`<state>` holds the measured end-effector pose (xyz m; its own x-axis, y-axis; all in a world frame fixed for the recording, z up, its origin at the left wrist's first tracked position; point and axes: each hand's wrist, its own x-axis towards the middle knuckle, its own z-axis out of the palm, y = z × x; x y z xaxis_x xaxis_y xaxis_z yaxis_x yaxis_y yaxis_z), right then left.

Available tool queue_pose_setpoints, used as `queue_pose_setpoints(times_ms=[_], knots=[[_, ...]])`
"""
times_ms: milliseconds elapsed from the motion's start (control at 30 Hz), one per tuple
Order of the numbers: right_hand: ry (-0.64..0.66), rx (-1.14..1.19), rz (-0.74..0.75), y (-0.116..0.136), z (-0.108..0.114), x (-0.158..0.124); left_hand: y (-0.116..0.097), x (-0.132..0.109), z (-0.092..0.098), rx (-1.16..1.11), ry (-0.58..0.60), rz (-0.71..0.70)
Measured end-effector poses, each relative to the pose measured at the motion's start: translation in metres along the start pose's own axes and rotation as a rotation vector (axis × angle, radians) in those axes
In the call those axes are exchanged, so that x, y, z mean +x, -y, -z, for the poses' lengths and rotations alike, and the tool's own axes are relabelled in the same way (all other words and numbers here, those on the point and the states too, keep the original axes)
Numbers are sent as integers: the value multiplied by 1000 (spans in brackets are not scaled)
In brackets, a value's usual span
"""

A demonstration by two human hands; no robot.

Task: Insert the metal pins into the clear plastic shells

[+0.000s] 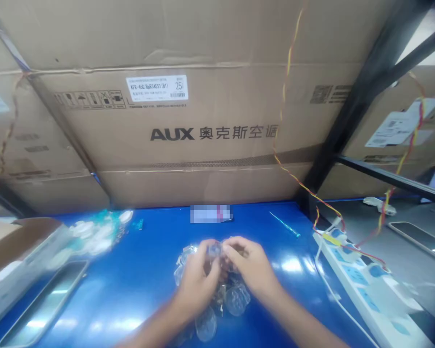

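**A:** From the head camera, what's happening down there on the long glossy blue counter [130, 290]?

**B:** Both bare hands are right in the middle; the left hand [195, 282] and the right hand [248, 266] are bunched close together over a clump of clear moulded plastic domes [232, 299]; that clump sits on the counter, directly under the palms, with more domes spilling out below the wrists!

**A:** And the grip?

**B:** Tight and narrow; the fingers [207, 256] of both hands curl inward around the clear plastic, almost meeting at the top of the clump.

**A:** What's around them?

**B:** Straight ahead lies a pixelated, blurred packet [210, 213]; to its right, a slim teal rod [284, 224]; on the left, a heap of white and teal plastic pieces [97, 237] beside a brown cardboard box [18, 253] and a long grey rectangular tray [43, 304]; on the right, a white power strip [362, 285] runs along the counter edge, with a twisted red-and-yellow wire [290, 63] hanging down; behind it all, a big tan AUX carton [174, 96] fills the view, next to a black steel shelf upright [348, 111].
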<state>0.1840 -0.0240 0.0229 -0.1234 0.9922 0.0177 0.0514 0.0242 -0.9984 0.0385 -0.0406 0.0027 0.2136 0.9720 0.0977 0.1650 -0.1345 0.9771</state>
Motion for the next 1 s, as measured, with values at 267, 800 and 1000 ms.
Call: queue_pose_setpoints(times_ms=[267,800,1000], knots=[[50,29,0,-4,0,0,6,6,0,-271,101,134],[69,-642,179,-6,35,17,6,29,33,-502,-48,118],[222,-849,218,-14,70,31,13,39,52,-478,-221,139]])
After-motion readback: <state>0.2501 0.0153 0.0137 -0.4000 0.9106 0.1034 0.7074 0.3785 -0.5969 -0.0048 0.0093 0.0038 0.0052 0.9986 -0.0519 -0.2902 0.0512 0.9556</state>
